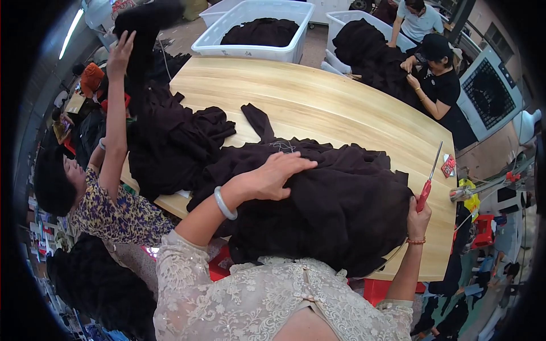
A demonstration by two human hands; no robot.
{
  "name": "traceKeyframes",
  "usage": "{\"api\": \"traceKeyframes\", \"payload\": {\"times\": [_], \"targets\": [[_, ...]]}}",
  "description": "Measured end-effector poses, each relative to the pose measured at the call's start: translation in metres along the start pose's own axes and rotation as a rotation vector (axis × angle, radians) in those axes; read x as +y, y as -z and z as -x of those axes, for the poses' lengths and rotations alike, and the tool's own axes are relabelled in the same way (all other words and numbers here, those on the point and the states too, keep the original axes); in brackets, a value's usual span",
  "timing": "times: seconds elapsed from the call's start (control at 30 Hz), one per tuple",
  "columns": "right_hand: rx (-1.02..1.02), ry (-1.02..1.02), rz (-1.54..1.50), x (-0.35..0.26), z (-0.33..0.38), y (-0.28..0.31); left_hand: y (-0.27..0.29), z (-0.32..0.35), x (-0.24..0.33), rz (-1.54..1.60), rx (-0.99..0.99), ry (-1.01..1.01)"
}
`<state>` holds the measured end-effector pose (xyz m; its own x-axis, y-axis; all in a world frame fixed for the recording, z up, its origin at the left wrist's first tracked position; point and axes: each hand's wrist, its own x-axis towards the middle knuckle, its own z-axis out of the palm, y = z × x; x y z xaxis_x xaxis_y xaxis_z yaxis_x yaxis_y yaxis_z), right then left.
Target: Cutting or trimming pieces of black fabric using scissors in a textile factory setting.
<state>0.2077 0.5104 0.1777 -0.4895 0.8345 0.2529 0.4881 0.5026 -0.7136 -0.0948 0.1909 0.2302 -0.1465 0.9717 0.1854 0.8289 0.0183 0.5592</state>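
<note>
The person's left hand [273, 176] lay flat, palm down and fingers spread apart, on a heap of dark brown cloth [335, 210] that covered the near edge of the wooden table [318, 99]. A pale bangle [224, 203] sat on that wrist. The right hand [418, 219] was closed around the red handle of a pair of scissors [429, 179], held at the right end of the heap close to the table's near right corner, with the blades pointing up and away across the bare wood. An orange bracelet [416, 241] ringed that wrist.

A second pile of dark cloth [170, 142] lay toward the table's left edge, touching the first. A co-worker in a patterned top [114, 213] stood at that left edge with one arm raised, the hand [120, 54] lifting more dark cloth high above the table. Beyond the far edge stood a white bin [256, 31] filled with dark cloth, and another bin [347, 34] beside it. At the far right corner a person in black [441, 85] bent over cloth, with someone in a light shirt [418, 23] behind. A small red packet [448, 166] lay by the right edge.
</note>
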Motion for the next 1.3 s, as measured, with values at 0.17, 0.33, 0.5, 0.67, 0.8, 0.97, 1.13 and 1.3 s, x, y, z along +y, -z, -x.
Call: {"api": "traceKeyframes", "payload": {"times": [0.17,0.33,0.5,0.67,0.8,0.97,1.13,1.3], "targets": [[0.063,0.040,-0.116,0.009,0.009,0.031,0.026,-0.011,0.035,0.009,-0.246,0.064],[0.270,0.058,-0.158,0.003,0.007,0.086,0.064,0.017,0.104,0.611,0.050,-0.148],[0.532,0.362,-0.097,-0.065,-0.058,0.119,0.070,0.064,0.136,0.940,0.562,-0.037],[0.485,0.539,0.048,-0.154,-0.109,0.048,0.075,0.058,0.049,0.042,1.123,0.529],[0.075,0.444,0.232,-0.127,-0.100,-0.030,0.042,0.075,-0.034,0.100,0.960,0.552],[-0.562,0.251,-0.165,-0.118,-0.003,-0.051,-0.010,0.091,0.043,0.149,0.587,0.374],[-0.578,0.376,0.078,-0.121,0.060,-0.042,-0.041,0.096,0.060,0.216,0.336,0.443],[-0.548,0.286,0.226,-0.084,0.083,-0.049,-0.041,0.091,0.064,0.623,0.048,0.589]]}}
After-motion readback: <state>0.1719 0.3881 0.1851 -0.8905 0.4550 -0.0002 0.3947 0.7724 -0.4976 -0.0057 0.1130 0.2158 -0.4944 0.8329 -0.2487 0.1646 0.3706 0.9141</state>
